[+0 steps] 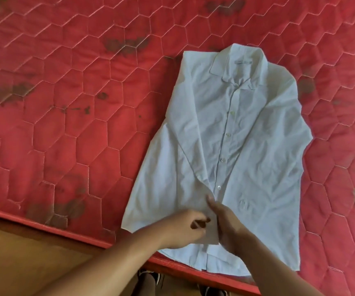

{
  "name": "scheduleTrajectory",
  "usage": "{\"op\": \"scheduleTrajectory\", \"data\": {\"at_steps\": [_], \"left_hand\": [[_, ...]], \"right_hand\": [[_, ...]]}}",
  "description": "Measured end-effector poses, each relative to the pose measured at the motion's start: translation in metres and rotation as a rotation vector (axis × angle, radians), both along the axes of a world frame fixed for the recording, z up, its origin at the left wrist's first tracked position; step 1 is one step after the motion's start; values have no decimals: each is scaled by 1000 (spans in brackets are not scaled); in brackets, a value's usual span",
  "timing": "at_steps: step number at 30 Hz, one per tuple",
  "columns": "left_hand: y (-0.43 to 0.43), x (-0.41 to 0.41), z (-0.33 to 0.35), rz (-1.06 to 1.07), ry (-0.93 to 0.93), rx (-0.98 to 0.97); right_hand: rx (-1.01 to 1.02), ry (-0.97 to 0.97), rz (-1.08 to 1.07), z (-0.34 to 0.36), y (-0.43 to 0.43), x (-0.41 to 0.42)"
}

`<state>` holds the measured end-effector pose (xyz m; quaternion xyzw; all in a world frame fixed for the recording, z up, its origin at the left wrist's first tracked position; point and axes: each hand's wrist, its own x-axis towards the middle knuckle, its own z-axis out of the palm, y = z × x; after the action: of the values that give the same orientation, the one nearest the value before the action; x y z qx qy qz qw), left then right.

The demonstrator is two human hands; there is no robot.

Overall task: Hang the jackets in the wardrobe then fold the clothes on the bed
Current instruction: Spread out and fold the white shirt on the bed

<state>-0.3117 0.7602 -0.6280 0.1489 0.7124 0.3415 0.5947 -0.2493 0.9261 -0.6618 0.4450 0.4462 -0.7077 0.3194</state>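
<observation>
A white button-up shirt (232,146) lies face up on the red quilted mattress (65,103), collar toward the far side, with its left sleeve folded in across the front. Both hands meet at the shirt's lower middle. My left hand (185,228) pinches the end of the folded-in sleeve near the hem. My right hand (225,218) lies beside it on the button placket, fingers pointing up the shirt and touching the cloth at the sleeve's edge.
The mattress carries dark stains across its left half and top. Its near edge runs diagonally from left to lower right, with wooden floor (22,263) below it. Shoes (150,278) show at the bottom under my arms.
</observation>
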Motion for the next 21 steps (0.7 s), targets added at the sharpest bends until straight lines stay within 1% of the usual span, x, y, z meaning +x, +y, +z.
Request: {"op": "scheduleTrajectory", "data": {"at_steps": [2,4,5,7,8,9,10,11,12,13,14,15,16,18,20,21], "left_hand": [[-11,7,-14,138,43,-21],[-24,5,-24,328,152,-59],[-29,0,-27,463,189,-74],[-33,-18,-36,741,224,-78],[-31,-31,-40,839,234,-66],[-27,-46,-42,911,223,-44],[-20,-61,-43,974,172,-7],[-10,-76,-43,1031,69,37],[1,-90,-41,1072,-79,86],[12,-102,-37,1079,-233,117],[23,-110,-32,1053,-365,131],[33,-114,-28,1013,-448,126],[40,-115,-27,987,-481,113],[49,-109,-32,974,-455,42],[48,-99,-40,945,-433,-15],[45,-93,-44,917,-433,-36]], "right_hand": [[259,17,41,-5,1,6],[434,12,90,-9,2,14],[525,33,158,-9,3,20],[721,88,366,-4,3,31],[804,133,454,3,1,36],[897,220,520,10,-2,41],[998,359,564,17,-8,43],[1071,533,599,23,-14,44],[1112,727,652,27,-20,45],[1086,881,705,29,-26,45],[1020,936,741,31,-32,45],[923,884,724,31,-34,42],[838,760,637,29,-33,37],[763,495,409,14,-25,22],[701,281,325,0,-12,3],[633,228,299,-6,-8,-6]]}}
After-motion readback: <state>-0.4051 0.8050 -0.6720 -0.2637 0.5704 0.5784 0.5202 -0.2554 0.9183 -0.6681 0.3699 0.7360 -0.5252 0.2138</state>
